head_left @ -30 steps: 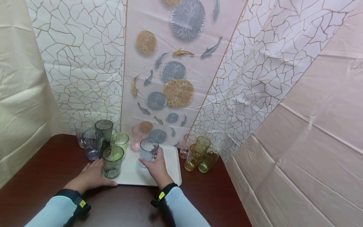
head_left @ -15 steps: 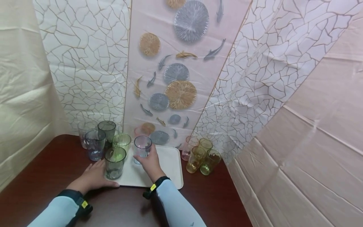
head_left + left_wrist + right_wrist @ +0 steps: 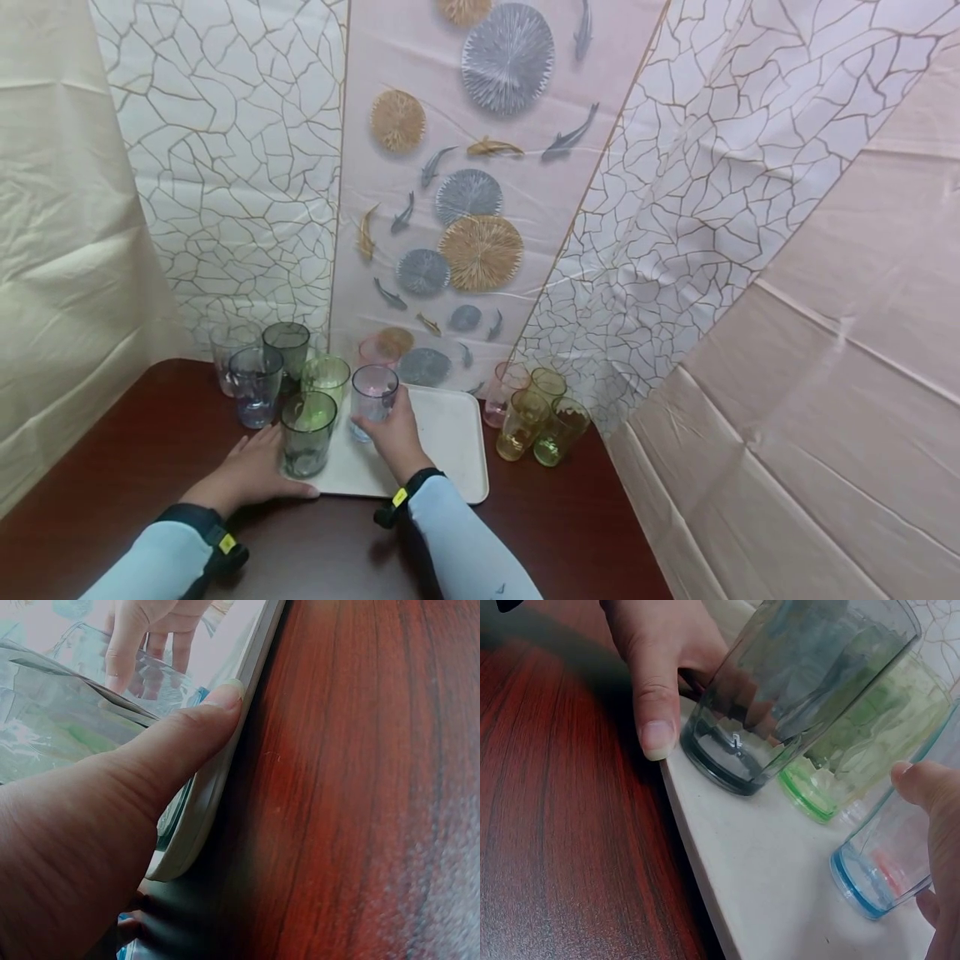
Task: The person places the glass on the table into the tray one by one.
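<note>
Has shifted the blue-based tumbler [image 3: 371, 398] leftward over the tray [image 3: 453, 442] with the right hand [image 3: 396, 432] within the past second.
Grasps that tumbler upright between right thumb and fingers, left of the tray's middle, apparently with base down. Means, most likely, closer grouping with the pale green tumbler [image 3: 330, 377] at the tray's left side and the smoky grey tumbler [image 3: 307, 450] at its front left corner, without letting go yet. Rests the left hand [image 3: 251, 471], spread rather than clenched, at that corner, with thumb along the tray's front edge. Leaves the green tumbler [image 3: 558, 437] on the surface [image 3: 581, 533], right of the tray.
</note>
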`<move>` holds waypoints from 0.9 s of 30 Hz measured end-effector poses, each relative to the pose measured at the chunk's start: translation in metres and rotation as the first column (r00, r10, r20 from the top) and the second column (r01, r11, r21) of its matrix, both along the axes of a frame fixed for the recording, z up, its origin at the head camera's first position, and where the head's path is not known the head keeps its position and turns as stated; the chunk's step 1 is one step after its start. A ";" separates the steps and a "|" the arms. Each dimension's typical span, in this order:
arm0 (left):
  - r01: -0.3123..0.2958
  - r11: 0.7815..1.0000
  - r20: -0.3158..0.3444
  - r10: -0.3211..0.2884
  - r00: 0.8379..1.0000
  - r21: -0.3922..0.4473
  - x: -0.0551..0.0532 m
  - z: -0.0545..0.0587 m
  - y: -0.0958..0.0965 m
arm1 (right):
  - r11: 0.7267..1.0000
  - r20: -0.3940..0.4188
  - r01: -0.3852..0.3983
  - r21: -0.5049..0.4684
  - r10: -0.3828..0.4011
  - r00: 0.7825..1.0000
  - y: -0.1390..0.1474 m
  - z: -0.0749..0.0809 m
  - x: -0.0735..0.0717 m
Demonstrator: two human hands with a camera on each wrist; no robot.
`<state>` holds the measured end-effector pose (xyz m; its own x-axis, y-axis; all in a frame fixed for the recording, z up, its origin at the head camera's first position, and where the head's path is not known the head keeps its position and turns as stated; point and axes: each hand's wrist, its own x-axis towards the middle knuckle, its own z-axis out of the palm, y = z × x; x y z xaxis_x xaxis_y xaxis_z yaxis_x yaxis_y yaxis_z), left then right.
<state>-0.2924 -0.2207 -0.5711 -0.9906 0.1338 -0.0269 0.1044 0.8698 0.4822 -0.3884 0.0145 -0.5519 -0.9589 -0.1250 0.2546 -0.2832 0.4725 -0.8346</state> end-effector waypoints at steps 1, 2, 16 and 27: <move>0.001 1.000 0.000 -0.001 1.000 0.001 0.000 0.000 0.001 | 1.000 0.000 0.000 0.002 0.000 1.000 0.000 0.000 0.000; 0.002 1.000 0.001 -0.002 1.000 0.001 -0.001 0.000 0.002 | 1.000 0.002 0.003 0.008 -0.003 1.000 0.001 -0.001 0.000; -0.014 1.000 0.001 0.014 1.000 -0.011 -0.003 -0.003 -0.002 | 0.999 0.090 0.009 0.051 -0.014 0.996 0.072 0.007 0.027; -0.008 1.000 0.000 0.008 1.000 -0.022 -0.002 -0.004 0.000 | 0.992 0.022 0.106 0.075 -0.108 0.994 0.188 0.007 0.074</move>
